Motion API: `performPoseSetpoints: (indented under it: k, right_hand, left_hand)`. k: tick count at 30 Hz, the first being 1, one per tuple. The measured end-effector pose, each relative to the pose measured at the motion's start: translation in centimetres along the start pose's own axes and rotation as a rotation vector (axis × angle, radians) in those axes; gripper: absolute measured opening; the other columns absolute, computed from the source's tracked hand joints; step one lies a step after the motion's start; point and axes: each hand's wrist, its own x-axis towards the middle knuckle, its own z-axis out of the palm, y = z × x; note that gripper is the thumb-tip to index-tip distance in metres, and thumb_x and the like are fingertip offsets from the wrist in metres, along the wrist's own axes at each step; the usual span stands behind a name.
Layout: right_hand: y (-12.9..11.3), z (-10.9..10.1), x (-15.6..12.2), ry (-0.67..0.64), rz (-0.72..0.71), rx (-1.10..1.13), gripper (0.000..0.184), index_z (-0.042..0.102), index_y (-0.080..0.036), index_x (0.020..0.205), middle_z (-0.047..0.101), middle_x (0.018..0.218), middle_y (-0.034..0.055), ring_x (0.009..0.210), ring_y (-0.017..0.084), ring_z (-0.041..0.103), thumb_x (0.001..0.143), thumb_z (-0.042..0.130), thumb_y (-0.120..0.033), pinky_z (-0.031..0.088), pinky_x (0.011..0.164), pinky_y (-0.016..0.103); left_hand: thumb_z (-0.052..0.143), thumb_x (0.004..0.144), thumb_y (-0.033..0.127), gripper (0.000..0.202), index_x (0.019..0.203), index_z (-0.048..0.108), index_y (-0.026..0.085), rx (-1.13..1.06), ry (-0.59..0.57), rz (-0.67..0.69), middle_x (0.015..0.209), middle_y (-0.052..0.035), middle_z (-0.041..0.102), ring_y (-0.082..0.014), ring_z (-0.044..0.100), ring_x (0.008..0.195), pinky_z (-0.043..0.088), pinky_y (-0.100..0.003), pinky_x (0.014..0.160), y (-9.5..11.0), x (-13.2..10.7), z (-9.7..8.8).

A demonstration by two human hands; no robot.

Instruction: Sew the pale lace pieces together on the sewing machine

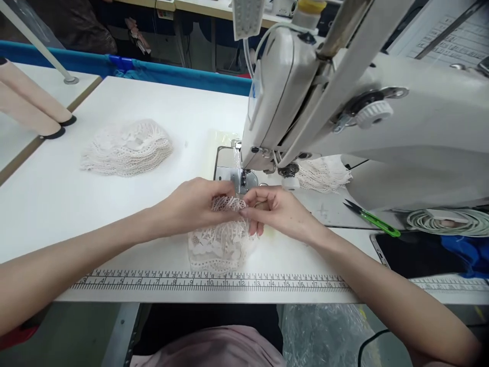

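Observation:
A piece of pale pink lace (pixel 219 244) lies on the white sewing table (pixel 57 204), just in front of the needle area (pixel 244 181) of the white sewing machine (pixel 344 117). My left hand (pixel 194 204) pinches the lace's top edge from the left, fingers closed on it. My right hand (pixel 277 209) pinches the same edge from the right, fingertips meeting the left hand's. The lower part of the lace spreads flat toward a printed ruler strip (pixel 214 281) along the table's front edge.
A stack of lace pieces (pixel 128 148) sits at the left of the table. More lace (pixel 324 173) lies behind the machine's foot. Green thread snips (pixel 372 219) lie at the right, near a coil of white tape (pixel 451 223) and a dark phone (pixel 416 255). Mannequin limbs (pixel 30 102) rest far left.

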Motion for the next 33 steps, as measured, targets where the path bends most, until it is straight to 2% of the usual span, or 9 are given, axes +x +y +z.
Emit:
performPoseSetpoints:
  k: [3, 6, 7, 9, 13, 21, 26, 29, 33]
  right_hand:
    - [0.8, 0.1, -0.5, 0.171, -0.227, -0.232, 0.009, 0.065, -0.018, 0.086, 0.067, 0.065, -0.0026, 0.059, 0.01, 0.066, 0.087, 0.065, -0.026, 0.053, 0.055, 0.021]
    - [2.0, 0.2, -0.8, 0.323, -0.527, -0.534, 0.006, 0.064, -0.018, 0.093, 0.066, 0.068, -0.0025, 0.06, 0.009, 0.064, 0.09, 0.059, -0.018, 0.051, 0.054, 0.02]
    - [2.3, 0.3, -0.8, 0.351, -0.607, -0.61, 0.009, 0.062, -0.017, 0.098, 0.066, 0.069, -0.0027, 0.06, 0.009, 0.063, 0.09, 0.058, -0.016, 0.052, 0.055, 0.02]
    - [2.9, 0.3, -0.8, 0.378, -0.707, -0.708, 0.015, 0.058, -0.017, 0.107, 0.064, 0.068, -0.0036, 0.058, 0.008, 0.061, 0.092, 0.056, -0.015, 0.052, 0.055, 0.02]
    - [3.3, 0.4, -0.9, 0.356, -0.768, -0.78, 0.02, 0.052, -0.018, 0.112, 0.063, 0.068, -0.005, 0.056, 0.008, 0.06, 0.093, 0.052, -0.012, 0.05, 0.052, 0.019]
    - [3.3, 0.3, -0.9, 0.331, -0.773, -0.812, 0.018, 0.054, -0.016, 0.107, 0.064, 0.067, -0.005, 0.055, 0.008, 0.059, 0.09, 0.052, -0.01, 0.048, 0.049, 0.019]
    - [3.4, 0.4, -1.0, 0.38, -0.829, -0.902, 0.014, 0.06, -0.017, 0.102, 0.064, 0.065, -0.004, 0.05, 0.008, 0.055, 0.093, 0.05, -0.013, 0.043, 0.045, 0.021]
    - [3.5, 0.2, -1.3, 0.417, -0.945, -1.041, 0.017, 0.066, -0.02, 0.099, 0.067, 0.064, -0.0026, 0.051, 0.01, 0.057, 0.092, 0.053, -0.012, 0.043, 0.045, 0.024]
    - [3.0, -0.2, -1.7, 0.293, -1.076, -1.172, 0.022, 0.071, -0.025, 0.095, 0.068, 0.064, -0.0018, 0.054, 0.013, 0.06, 0.091, 0.055, -0.011, 0.044, 0.041, 0.027]
  left_hand:
    - [0.061, 0.088, 0.037, 0.018, 0.088, 0.056, 0.02, 0.126, 0.149, 0.045, 0.054, 0.0098, 0.048, -0.0065, 0.038, 0.041, 0.027, -0.019, 0.044, -0.2, 0.1, 1.2]
    - [0.051, 0.093, 0.025, 0.006, 0.092, 0.053, 0.02, 0.246, 0.359, 0.176, 0.048, 0.0123, 0.039, -0.0066, 0.035, 0.038, 0.028, -0.018, 0.042, -0.9, -0.2, 2.5]
    - [0.049, 0.093, 0.022, 0.005, 0.093, 0.053, 0.02, 0.282, 0.406, 0.228, 0.047, 0.0126, 0.039, -0.0068, 0.037, 0.037, 0.03, -0.017, 0.043, -1.2, -0.3, 2.9]
    - [0.049, 0.093, 0.019, 0.006, 0.094, 0.054, 0.02, 0.333, 0.451, 0.326, 0.049, 0.0113, 0.048, -0.0072, 0.043, 0.039, 0.036, -0.018, 0.045, -1.7, -0.4, 3.5]
    - [0.05, 0.093, 0.016, 0.006, 0.093, 0.056, 0.019, 0.36, 0.467, 0.431, 0.057, 0.0074, 0.06, -0.008, 0.053, 0.044, 0.042, -0.019, 0.048, -2.2, -0.4, 4.0]
    - [0.046, 0.097, 0.018, 0.011, 0.092, 0.056, 0.017, 0.367, 0.472, 0.507, 0.059, 0.0053, 0.061, -0.0084, 0.054, 0.046, 0.045, -0.02, 0.049, -2.1, -0.2, 3.8]
    - [0.045, 0.098, 0.017, 0.011, 0.094, 0.055, 0.016, 0.386, 0.464, 0.576, 0.059, 0.0035, 0.06, -0.0099, 0.054, 0.049, 0.042, -0.023, 0.048, -2.1, -0.4, 3.3]
    - [0.047, 0.098, 0.019, 0.009, 0.096, 0.055, 0.016, 0.421, 0.456, 0.604, 0.057, 0.0045, 0.057, -0.0102, 0.052, 0.046, 0.04, -0.024, 0.047, -1.9, -0.6, 3.2]
    - [0.05, 0.097, 0.022, 0.013, 0.105, 0.055, 0.013, 0.34, 0.455, 0.526, 0.06, 0.0047, 0.06, -0.0093, 0.055, 0.047, 0.045, -0.022, 0.051, -1.7, -0.7, 3.7]
